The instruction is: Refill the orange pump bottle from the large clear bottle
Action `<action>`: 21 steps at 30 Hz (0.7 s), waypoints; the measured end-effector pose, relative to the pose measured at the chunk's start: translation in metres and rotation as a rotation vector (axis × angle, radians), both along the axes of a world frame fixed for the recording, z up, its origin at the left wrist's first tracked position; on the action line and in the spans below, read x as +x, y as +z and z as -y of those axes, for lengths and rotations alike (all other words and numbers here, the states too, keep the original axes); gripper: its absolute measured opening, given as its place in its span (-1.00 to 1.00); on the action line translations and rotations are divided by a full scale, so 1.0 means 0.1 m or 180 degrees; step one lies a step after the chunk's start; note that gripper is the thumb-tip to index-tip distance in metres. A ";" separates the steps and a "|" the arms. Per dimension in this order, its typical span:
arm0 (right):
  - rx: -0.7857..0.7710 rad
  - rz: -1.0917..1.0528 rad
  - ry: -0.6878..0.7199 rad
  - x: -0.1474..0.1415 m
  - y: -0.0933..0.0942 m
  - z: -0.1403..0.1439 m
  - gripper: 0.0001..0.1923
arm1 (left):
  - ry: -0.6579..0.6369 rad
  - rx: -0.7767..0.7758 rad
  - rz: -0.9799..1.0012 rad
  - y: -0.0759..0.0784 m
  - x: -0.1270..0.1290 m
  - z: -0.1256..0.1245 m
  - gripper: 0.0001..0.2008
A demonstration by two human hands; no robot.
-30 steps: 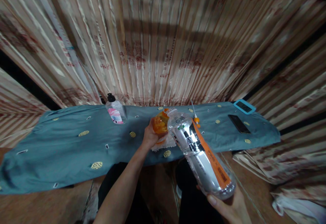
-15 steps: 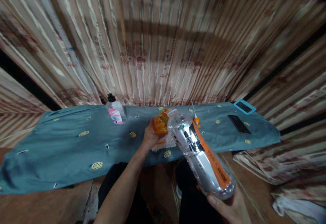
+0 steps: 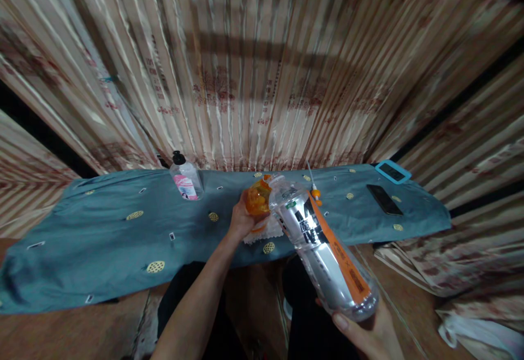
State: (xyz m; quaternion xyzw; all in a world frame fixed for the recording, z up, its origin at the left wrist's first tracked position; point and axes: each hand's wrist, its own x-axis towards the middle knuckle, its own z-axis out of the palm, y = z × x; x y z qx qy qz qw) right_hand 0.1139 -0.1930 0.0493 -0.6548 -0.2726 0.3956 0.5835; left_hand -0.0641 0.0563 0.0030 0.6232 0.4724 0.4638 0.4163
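One large clear bottle point(image 3: 313, 245), label silver with an orange band and dark lettering: we hold it aslant above the front edge of the bench, our right hand point(image 3: 370, 333) gripping it near the base with the thumb against its side, the neck directed away from us. One orange see-through container point(image 3: 257, 197): we keep it in our left hand point(image 3: 242, 218), fingers closed about its left side, its top beside the bottle's neck; whether the two rims touch, or any liquid passes, we cannot tell. One piece of pale, frilled-edged material point(image 3: 270, 230), lying under and in front of the container. One orange pump top with white tube point(image 3: 315, 193), lying just beyond the bottle. One clear dispenser bottle point(image 3: 186, 181), black cap, pink-and-white label, which we find upright to the left. One dark phone point(image 3: 383, 199), lying flat on the right; near it, one blue-framed device point(image 3: 393, 171) with a dark display. All loose pieces rest upon one blue-green cloth point(image 3: 102, 240) patterned with yellow pineapples, before a striped curtain point(image 3: 245, 65) with reddish prints.
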 end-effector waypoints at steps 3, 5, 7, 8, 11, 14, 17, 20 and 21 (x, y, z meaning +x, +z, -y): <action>0.0014 0.0016 0.0036 -0.01 0.01 0.00 0.02 | 0.0008 0.0005 0.0010 0.01 0.00 0.00 -0.34; -0.0052 0.0081 0.0038 -0.04 0.05 -0.01 0.04 | 0.0025 0.0043 -0.0004 0.00 0.00 0.00 -0.34; -0.0121 0.0153 0.0035 -0.06 0.10 -0.01 0.08 | 0.0025 0.0067 -0.0002 0.00 0.00 0.00 -0.34; -0.0139 0.0152 0.0052 -0.06 0.11 -0.01 0.10 | 0.0014 0.0071 0.0001 -0.01 0.00 0.00 -0.35; -0.0151 0.0193 0.0183 -0.01 0.10 0.01 0.07 | -0.0004 0.0050 -0.0019 0.00 0.00 0.00 -0.35; -0.0172 0.0272 0.0328 0.08 0.02 0.02 0.03 | -0.0008 0.0004 -0.0040 0.02 0.00 0.01 -0.35; -0.0141 0.0202 0.0284 0.10 -0.02 0.02 0.03 | -0.0008 -0.0022 -0.0003 0.03 0.01 0.01 -0.33; -0.0125 0.0095 0.0200 0.03 0.04 0.00 0.04 | 0.0045 -0.0042 -0.0014 0.04 0.01 0.02 -0.33; -0.0118 0.0072 0.0146 0.00 0.07 -0.01 0.04 | 0.0049 -0.0044 -0.0016 0.04 0.01 0.02 -0.33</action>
